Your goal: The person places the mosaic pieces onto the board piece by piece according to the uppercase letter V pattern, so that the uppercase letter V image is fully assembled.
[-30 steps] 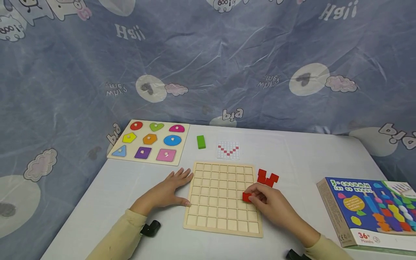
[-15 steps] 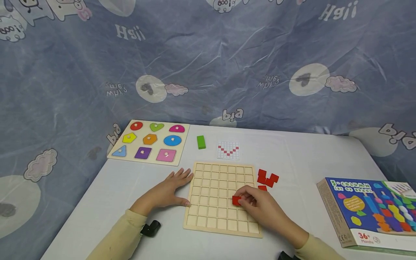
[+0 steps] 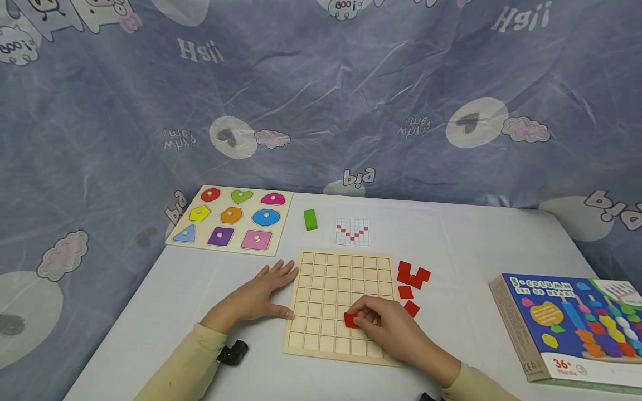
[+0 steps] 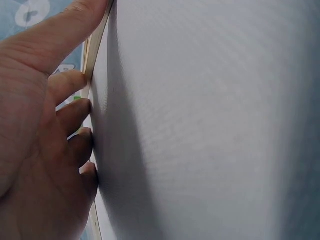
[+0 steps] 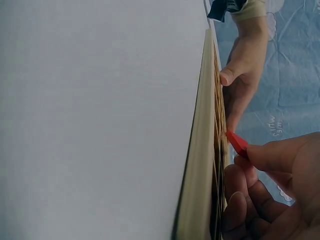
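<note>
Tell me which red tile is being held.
The red tile the right hand pinches over the grid board; the other red tiles lie on the table.

"What's at the far left of your table (image 3: 476, 245)?"
"I see a puzzle (image 3: 243, 228) with nine knobbed shapes (image 3: 234, 217), and a green block (image 3: 310, 220) near it."
"And on the right?"
"I've a toy box (image 3: 577, 328) there, marked 36+ Months."
"Behind it all?"
"I face a blue cloth (image 3: 321, 100) printed with pink clouds (image 3: 526, 129)."

White table (image 3: 466, 245) bears 1 grid board (image 3: 329, 296), 6 red tiles (image 3: 405, 292).
</note>
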The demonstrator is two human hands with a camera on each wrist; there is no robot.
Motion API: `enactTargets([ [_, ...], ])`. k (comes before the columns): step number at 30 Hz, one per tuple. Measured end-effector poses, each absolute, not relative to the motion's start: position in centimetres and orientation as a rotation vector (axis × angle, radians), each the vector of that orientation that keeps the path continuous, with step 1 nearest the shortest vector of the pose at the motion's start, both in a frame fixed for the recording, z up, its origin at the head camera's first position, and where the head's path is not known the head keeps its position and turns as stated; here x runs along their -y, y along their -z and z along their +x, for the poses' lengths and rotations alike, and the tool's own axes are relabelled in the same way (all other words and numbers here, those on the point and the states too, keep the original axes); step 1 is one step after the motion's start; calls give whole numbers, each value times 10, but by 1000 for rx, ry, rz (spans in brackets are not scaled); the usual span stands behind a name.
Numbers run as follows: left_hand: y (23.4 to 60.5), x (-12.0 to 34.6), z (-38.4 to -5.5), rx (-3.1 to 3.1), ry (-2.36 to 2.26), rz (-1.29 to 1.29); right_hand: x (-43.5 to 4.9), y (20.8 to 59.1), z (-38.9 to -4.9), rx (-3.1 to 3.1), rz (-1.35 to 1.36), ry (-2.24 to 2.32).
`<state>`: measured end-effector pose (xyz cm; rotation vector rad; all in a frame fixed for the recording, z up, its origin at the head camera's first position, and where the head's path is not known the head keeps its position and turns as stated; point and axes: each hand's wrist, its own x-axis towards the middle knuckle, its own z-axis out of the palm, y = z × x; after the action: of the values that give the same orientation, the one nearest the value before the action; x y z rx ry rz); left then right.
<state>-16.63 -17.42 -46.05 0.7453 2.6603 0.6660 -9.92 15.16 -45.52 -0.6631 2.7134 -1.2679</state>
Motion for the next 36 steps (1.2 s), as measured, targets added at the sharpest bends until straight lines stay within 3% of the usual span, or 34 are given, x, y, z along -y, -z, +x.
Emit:
enactTargets([
  [36, 463, 174, -166, -2669, -665, 733, -135, 457, -97, -2778, -823, 1076],
])
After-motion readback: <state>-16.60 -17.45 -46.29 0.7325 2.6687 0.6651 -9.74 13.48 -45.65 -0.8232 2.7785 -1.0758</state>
